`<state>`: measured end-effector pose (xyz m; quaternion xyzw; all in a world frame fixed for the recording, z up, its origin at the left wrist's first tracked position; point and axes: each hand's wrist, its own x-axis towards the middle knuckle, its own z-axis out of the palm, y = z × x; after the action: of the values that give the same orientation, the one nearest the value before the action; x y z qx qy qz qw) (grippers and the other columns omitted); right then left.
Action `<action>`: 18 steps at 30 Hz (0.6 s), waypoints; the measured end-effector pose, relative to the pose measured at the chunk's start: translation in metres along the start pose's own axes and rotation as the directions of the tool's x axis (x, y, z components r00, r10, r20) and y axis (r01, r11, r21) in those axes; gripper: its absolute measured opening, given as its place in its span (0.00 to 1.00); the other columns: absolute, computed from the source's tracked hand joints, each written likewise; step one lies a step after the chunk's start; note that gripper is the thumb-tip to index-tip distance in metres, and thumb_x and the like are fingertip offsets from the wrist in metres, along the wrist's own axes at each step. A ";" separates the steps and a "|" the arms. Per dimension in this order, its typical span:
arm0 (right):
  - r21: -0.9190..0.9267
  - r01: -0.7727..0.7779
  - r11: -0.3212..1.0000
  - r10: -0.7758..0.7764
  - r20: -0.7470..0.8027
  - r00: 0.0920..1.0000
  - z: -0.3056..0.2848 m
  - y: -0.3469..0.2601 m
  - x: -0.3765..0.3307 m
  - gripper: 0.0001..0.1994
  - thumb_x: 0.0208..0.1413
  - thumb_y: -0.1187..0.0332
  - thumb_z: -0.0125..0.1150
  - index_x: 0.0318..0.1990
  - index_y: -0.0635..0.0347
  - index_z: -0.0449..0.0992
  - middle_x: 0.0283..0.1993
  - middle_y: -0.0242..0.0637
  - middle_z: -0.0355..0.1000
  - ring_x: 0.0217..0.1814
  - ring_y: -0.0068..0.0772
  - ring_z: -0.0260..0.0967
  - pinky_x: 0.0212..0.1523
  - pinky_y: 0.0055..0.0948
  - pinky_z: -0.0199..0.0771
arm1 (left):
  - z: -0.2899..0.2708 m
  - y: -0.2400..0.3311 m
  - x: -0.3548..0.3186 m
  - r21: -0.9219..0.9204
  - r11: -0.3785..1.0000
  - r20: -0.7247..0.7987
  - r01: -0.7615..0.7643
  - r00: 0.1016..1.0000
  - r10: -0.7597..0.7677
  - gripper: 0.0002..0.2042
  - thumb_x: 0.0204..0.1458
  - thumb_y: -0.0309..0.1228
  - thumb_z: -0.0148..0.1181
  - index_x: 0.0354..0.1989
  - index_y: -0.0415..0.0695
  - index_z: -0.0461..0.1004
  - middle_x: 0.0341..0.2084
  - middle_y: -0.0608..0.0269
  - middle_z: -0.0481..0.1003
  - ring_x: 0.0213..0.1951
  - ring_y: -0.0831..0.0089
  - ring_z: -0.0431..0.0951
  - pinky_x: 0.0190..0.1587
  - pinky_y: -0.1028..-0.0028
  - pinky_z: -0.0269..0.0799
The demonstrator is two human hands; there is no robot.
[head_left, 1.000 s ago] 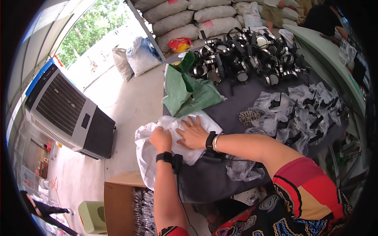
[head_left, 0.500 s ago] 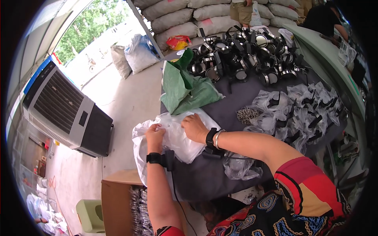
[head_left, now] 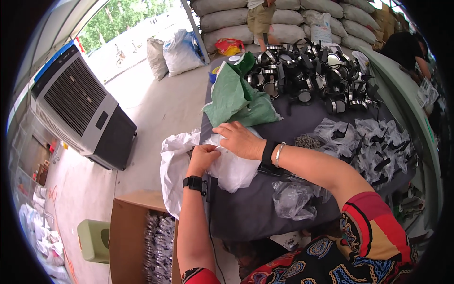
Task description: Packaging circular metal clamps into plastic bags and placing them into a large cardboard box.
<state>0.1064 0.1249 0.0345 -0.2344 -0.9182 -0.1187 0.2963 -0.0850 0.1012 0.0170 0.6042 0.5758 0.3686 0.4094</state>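
Observation:
A thin white plastic bag point(head_left: 239, 171) lies at the table's left edge under both hands. My left hand point(head_left: 204, 159) is closed on its upper part, thumb and fingers pinched together. Over the bag's top reaches my right hand point(head_left: 240, 140), its fingers apart and slightly bent, the tips close to the left hand. A white sack point(head_left: 176, 165) hangs over the table edge beside my left hand. Just beyond the hands lies a green woven sack point(head_left: 231, 94). Black straps with small boxes sit on both wrists.
Black-handled pieces with round metal rims point(head_left: 305, 78) are heaped at the table's back. Clear-bagged pieces point(head_left: 378, 137) lie right, near a small metal heap point(head_left: 307, 142). A cardboard box point(head_left: 127, 227) of wrapped pieces stands lower left; an air cooler point(head_left: 80, 104) stands farther left.
The view has shifted. My right hand has come closer to the left one, and its fingers have spread. The left hand has turned inward, keeping its pinch on the white bag.

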 end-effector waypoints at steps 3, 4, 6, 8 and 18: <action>0.017 0.016 1.000 -0.016 0.005 1.000 -0.005 -0.005 -0.008 0.05 0.46 0.71 0.55 0.25 0.62 0.72 0.59 0.44 0.64 0.63 0.42 0.57 0.58 0.42 0.57 | -0.010 -0.008 0.007 -0.069 0.997 -0.045 0.022 0.999 -0.025 0.13 0.45 0.33 0.62 0.31 0.33 0.79 0.21 0.67 0.75 0.24 0.79 0.70 0.30 0.75 0.67; 0.008 0.026 1.000 -0.026 0.010 1.000 -0.009 -0.008 -0.011 0.04 0.46 0.71 0.54 0.24 0.61 0.72 0.60 0.43 0.64 0.63 0.42 0.56 0.59 0.43 0.56 | -0.010 -0.009 0.008 -0.075 0.997 -0.049 0.022 0.998 -0.026 0.13 0.45 0.33 0.62 0.31 0.33 0.79 0.21 0.67 0.75 0.24 0.79 0.70 0.30 0.75 0.67; -0.014 0.076 0.997 -0.076 0.021 0.997 -0.014 -0.013 -0.018 0.04 0.46 0.71 0.54 0.23 0.61 0.72 0.58 0.40 0.66 0.62 0.41 0.57 0.61 0.45 0.55 | -0.008 -0.009 0.009 -0.117 0.982 -0.082 0.151 0.983 -0.161 0.15 0.45 0.37 0.63 0.32 0.34 0.80 0.21 0.64 0.76 0.25 0.78 0.73 0.32 0.74 0.69; -0.040 0.120 0.992 -0.119 0.033 0.992 -0.021 -0.015 -0.027 0.04 0.45 0.72 0.54 0.23 0.60 0.71 0.56 0.38 0.68 0.62 0.40 0.58 0.62 0.48 0.54 | 0.000 -0.010 0.010 -0.031 0.996 -0.075 0.081 0.994 -0.083 0.14 0.44 0.36 0.63 0.32 0.36 0.80 0.21 0.63 0.77 0.25 0.77 0.73 0.32 0.74 0.70; 0.204 0.157 0.966 -0.205 0.242 0.948 -0.032 -0.020 -0.054 0.02 0.44 0.71 0.56 0.26 0.57 0.73 0.33 0.33 0.70 0.41 0.34 0.69 0.57 0.41 0.63 | 0.004 -0.020 0.017 0.206 0.978 -0.064 -0.022 0.997 0.036 0.11 0.42 0.32 0.61 0.32 0.39 0.81 0.22 0.53 0.78 0.25 0.70 0.78 0.31 0.72 0.72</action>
<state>0.1508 0.0765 0.0262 -0.1345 -0.9738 -0.0291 0.1809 -0.0881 0.1183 -0.0032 0.6388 0.6151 0.3334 0.3199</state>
